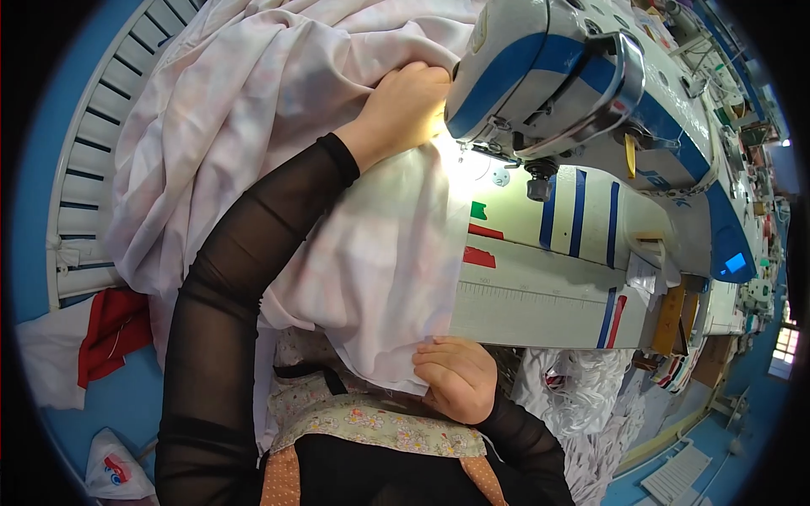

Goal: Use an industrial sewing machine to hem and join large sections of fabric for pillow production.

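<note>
A large pale pink and white cloth (363, 253) lies in folds over the left side of the sewing machine's bed (540, 308) and hangs down toward my lap. My left hand (409, 110) is closed on the cloth, just left of the lit needle area of the blue and white sewing machine (523, 76). Its fingertips are turned away and partly hidden. At the near edge of the bed, my right hand (460, 379) pinches the cloth's right edge between bent fingers. Between the two hands that edge runs nearly straight toward the needle.
A white slatted rack (84, 169) borders the cloth at the left. Red and white fabric (110, 341) and a white plastic bag (116, 468) are at lower left. White strips (582, 396) hang below the bed at right. Blue and red tape marks the bed.
</note>
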Demonstrator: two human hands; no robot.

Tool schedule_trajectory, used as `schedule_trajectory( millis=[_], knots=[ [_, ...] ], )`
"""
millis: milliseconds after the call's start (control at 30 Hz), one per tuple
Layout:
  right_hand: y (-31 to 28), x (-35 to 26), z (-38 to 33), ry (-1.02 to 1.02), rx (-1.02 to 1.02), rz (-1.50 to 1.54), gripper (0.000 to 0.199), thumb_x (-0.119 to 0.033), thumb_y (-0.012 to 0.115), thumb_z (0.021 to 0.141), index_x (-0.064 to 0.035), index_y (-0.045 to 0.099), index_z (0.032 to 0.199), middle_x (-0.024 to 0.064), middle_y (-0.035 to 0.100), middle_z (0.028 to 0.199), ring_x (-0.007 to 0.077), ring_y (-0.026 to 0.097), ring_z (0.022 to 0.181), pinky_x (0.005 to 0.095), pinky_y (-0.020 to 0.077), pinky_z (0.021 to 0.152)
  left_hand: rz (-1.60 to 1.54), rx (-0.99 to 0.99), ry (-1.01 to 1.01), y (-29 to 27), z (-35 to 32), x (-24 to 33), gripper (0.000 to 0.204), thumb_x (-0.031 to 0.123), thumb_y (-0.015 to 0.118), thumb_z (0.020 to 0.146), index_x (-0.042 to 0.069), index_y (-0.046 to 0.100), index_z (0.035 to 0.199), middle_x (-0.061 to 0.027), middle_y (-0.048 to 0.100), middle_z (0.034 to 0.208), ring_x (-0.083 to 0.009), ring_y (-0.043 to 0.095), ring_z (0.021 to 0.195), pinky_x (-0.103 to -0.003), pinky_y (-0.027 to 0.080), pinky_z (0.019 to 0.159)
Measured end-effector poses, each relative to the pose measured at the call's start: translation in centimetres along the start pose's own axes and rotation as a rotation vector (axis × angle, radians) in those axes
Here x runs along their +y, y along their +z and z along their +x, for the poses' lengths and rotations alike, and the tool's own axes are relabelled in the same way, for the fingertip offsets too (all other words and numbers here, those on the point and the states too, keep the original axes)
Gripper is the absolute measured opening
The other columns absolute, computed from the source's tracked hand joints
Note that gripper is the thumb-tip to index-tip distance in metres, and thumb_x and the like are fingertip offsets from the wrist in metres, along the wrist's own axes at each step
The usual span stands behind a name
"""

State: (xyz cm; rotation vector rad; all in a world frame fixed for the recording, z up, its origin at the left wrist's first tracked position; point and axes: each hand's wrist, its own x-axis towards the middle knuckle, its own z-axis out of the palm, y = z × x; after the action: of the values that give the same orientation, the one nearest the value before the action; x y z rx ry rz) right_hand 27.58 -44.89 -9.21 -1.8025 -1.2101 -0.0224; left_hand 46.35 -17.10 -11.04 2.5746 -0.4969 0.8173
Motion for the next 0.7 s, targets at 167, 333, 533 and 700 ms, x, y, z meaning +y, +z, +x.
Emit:
schedule_trajectory(
  millis=[167, 333, 533, 700],
  knots=[
    [-0.2, 0.1, 0.1, 0.041, -0.007, 0.033, 0.024, 0.005, 0.067, 0.061, -0.0038, 0.065, 0.083, 0.0073, 0.069, 0.086, 0.0247, 0.069, 0.082, 0.0382, 0.0559, 0.077, -0.001, -0.024, 0.008, 0.2, 0.2, -0.7, 0.011, 0.013, 0.067, 0.07, 0.006, 0.061, 0.077, -0.0074, 0.058, 0.085, -0.0303, 0.055, 0.085, -0.043, 0.046, 0.074],
    [-0.7, 1.0, 1.8, 0.048, -0.022, 0.022, 0.024, 0.006, 0.066, 0.061, -0.0036, 0.065, 0.084, 0.0083, 0.069, 0.086, 0.0246, 0.069, 0.081, 0.0378, 0.0561, 0.077, -0.011, 0.042, 0.118, 0.6, 1.2, -1.9, 0.006, 0.008, 0.065, 0.072, 0.007, 0.061, 0.077, -0.0058, 0.057, 0.085, -0.0284, 0.056, 0.085, -0.041, 0.047, 0.074],
    [-1.3, 1.9, 3.8, 0.083, -0.059, 0.013, 0.027, 0.008, 0.065, 0.061, -0.0032, 0.065, 0.086, 0.0086, 0.068, 0.085, 0.0258, 0.068, 0.081, 0.0385, 0.0556, 0.079, 0.031, 0.092, 0.195, 2.4, 2.8, -4.8, 0.005, 0.009, 0.064, 0.074, 0.011, 0.062, 0.078, -0.0016, 0.056, 0.085, -0.0244, 0.056, 0.084, -0.037, 0.049, 0.071],
    [-2.1, 3.2, 5.4, 0.11, -0.098, -0.039, 0.029, 0.008, 0.064, 0.061, -0.0035, 0.064, 0.088, 0.0083, 0.068, 0.086, 0.0282, 0.067, 0.083, 0.0391, 0.055, 0.078, -0.016, 0.094, 0.193, 2.7, 3.8, -6.1, 0.006, 0.015, 0.066, 0.077, 0.012, 0.06, 0.076, -0.0013, 0.056, 0.084, -0.0236, 0.057, 0.083, -0.037, 0.049, 0.071]
  ],
)
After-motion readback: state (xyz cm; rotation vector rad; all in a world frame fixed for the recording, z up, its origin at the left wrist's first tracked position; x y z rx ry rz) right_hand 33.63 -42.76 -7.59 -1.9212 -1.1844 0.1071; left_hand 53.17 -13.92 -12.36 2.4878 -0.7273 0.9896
